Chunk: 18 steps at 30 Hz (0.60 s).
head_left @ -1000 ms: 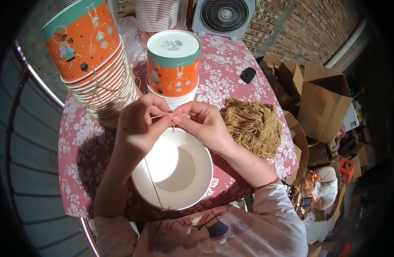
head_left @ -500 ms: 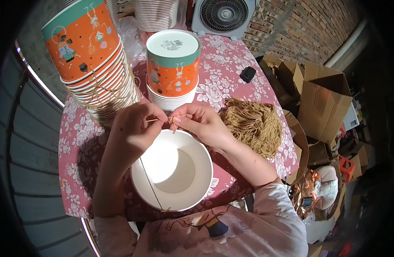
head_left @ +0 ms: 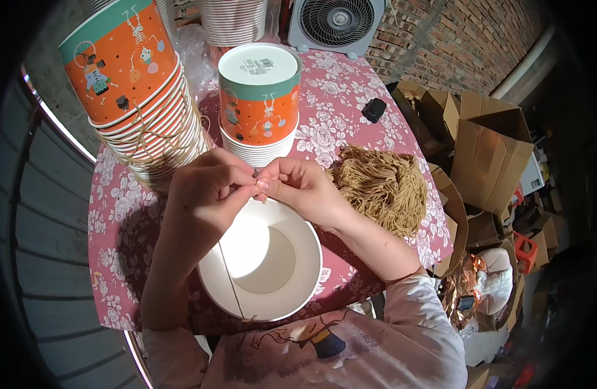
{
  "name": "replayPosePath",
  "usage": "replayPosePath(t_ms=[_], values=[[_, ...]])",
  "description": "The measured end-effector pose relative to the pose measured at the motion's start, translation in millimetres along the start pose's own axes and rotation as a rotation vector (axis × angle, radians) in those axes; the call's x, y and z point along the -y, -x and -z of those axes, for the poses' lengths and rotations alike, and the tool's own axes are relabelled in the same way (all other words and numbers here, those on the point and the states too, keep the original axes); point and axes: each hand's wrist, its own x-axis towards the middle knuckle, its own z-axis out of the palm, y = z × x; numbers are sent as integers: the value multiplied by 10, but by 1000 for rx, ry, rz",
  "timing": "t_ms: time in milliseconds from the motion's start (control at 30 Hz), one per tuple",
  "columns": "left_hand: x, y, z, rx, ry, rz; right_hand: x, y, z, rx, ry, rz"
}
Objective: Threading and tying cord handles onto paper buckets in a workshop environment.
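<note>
A white paper bucket (head_left: 298, 272) stands mouth up in front of me, sunlight falling into it. A thin tan cord (head_left: 231, 280) is fixed at its near rim and runs across the opening towards my hands. At the far rim, my left hand (head_left: 206, 189) and my right hand (head_left: 300, 189) meet, thumbs and fingers pinched together on the cord's other end. My fingers mostly cover that end, so a knot there cannot be made out. To the right of my right hand lies a loose hank of tan cords (head_left: 383, 193).
Nested orange-and-green buckets (head_left: 127, 71) with cord handles lean at the left. An upside-down stack of buckets (head_left: 259, 107) stands behind my hands. Farther back are a grey box fan (head_left: 340, 19) and a small black object (head_left: 374, 111). Cardboard boxes (head_left: 490, 149) crowd the right side.
My hands have drawn closer together, and my left fingertips now touch the right ones over the cord end. The cord piece visible between them before is mostly covered.
</note>
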Motion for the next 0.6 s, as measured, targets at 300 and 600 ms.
replayPosePath(t_ms=[300,600], values=[[26,-19,148,118,-52,49,18,-4,6,133,-123,-81],[-29,-45,247,167,-116,108,22,53,-26,62,40,20]])
